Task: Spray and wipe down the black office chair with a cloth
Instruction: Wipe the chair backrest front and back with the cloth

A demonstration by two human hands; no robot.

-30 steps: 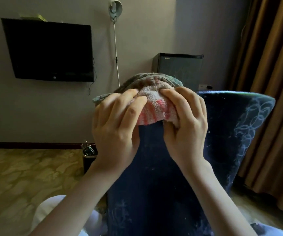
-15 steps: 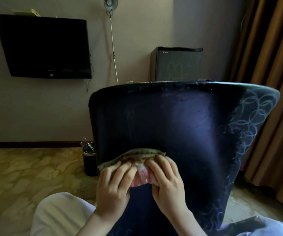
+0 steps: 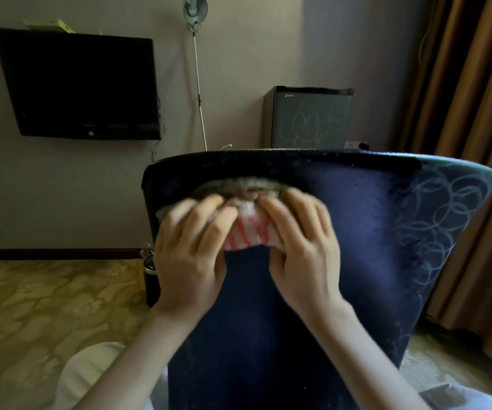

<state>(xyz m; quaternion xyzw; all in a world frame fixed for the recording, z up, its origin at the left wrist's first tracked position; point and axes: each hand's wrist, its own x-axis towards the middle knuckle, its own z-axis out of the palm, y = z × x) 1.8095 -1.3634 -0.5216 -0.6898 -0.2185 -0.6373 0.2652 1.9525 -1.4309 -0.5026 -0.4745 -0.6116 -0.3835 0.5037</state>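
Observation:
The dark chair's backrest [image 3: 371, 232] fills the middle of the view, with pale swirl marks on its right side. A folded cloth [image 3: 247, 229], pink and white striped with a grey-green edge, lies flat against the upper left of the backrest, just below its top rim. My left hand [image 3: 188, 255] and my right hand [image 3: 303, 250] press on the cloth side by side, fingers laid flat over it. Both hands are blurred by motion. No spray bottle is in view.
A wall-mounted TV [image 3: 82, 87] hangs at the left. A floor lamp pole [image 3: 198, 84] and a small fridge [image 3: 306, 118] stand behind the chair. A black bin [image 3: 150, 276] sits on the floor by the chair's left edge. Brown curtains [image 3: 475, 113] hang at the right.
Both hands slid the cloth from the top rim down to the lower backrest, then back up to just under the rim.

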